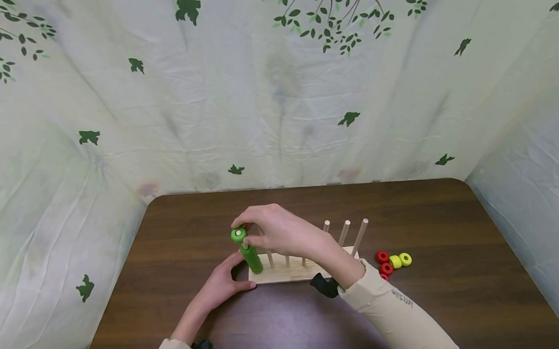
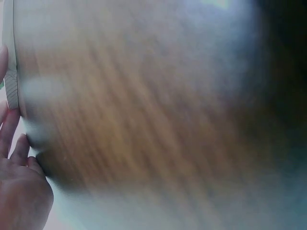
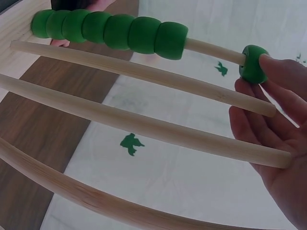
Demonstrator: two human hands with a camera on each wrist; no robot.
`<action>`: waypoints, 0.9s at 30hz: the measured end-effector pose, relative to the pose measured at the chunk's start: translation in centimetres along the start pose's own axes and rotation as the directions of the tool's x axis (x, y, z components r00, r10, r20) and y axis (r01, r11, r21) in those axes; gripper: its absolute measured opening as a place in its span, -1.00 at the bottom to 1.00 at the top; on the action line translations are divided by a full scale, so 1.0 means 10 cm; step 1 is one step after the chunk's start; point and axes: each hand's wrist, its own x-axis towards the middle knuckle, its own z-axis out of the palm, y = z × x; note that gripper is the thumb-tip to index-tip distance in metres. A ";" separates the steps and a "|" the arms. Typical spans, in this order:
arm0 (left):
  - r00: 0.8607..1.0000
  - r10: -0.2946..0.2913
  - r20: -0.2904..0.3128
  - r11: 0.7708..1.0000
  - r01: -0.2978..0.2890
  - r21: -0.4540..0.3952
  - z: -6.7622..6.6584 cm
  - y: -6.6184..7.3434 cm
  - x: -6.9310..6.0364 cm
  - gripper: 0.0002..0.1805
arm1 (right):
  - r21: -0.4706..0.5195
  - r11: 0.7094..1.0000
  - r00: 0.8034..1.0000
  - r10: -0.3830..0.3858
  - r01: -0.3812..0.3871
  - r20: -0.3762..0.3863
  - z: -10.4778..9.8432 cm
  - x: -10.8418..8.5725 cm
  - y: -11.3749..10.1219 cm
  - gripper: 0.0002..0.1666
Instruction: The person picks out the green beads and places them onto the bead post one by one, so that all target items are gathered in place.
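A wooden pegboard [image 1: 288, 274] stands on the table with a row of upright pegs. On its leftmost peg sits a stack of several green beads [image 3: 110, 29]. My right hand [image 1: 282, 229] pinches another green bead [image 3: 253, 64] between thumb and fingers; the peg's tip is inside its hole, well above the stack. In the right wrist view, bare pegs [image 3: 144, 129] run alongside that hand. My left hand [image 1: 221, 284] holds the board's left end, thumb at the front corner and fingers towards the back. The left wrist view shows only part of this hand [image 2: 21, 187] and the board's end.
To the right of the board lie red beads [image 1: 382, 257] and yellow beads [image 1: 405, 259] on the brown table [image 1: 453, 302]. The right forearm crosses over the board and hides some of its pegs. A pale cloth [image 1: 266, 92] with leaf prints hangs behind the table.
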 end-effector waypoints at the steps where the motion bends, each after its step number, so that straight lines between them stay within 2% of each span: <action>1: 1.000 -0.002 0.000 1.000 0.002 -0.002 0.00 0.00 0.00 -0.16 | -0.001 1.000 1.000 0.000 0.000 0.001 0.00 0.00 0.00 -0.68; 4: 1.000 -0.006 -0.001 1.000 0.006 -0.007 0.01 0.01 -0.01 -0.16 | -0.007 1.000 1.000 -0.004 0.004 -0.013 -0.02 -0.02 -0.01 -0.66; 9: 1.000 0.000 -0.004 1.000 0.000 -0.004 0.01 0.01 -0.02 -0.17 | -0.003 0.998 0.994 -0.056 0.056 -0.097 -0.06 -0.10 -0.03 -0.64; 15: 1.000 0.005 -0.005 1.000 -0.005 -0.002 0.01 0.02 -0.02 -0.20 | 0.053 0.982 0.968 -0.168 0.180 -0.187 -0.03 -0.25 -0.06 -0.66; 19: 1.000 0.005 0.000 1.000 -0.005 -0.007 0.01 0.02 -0.02 -0.20 | 0.094 0.966 0.947 -0.212 0.240 -0.241 0.05 -0.39 -0.07 -0.65; 23: 1.000 -0.008 -0.004 1.000 0.008 0.002 0.01 0.03 -0.02 -0.18 | 0.148 0.957 0.942 -0.205 0.250 -0.264 0.15 -0.55 -0.07 -0.63; 27: 1.000 -0.011 -0.009 1.000 0.011 0.016 0.01 0.03 -0.03 -0.18 | 0.228 0.956 0.957 -0.124 0.187 -0.264 0.28 -0.74 -0.05 -0.63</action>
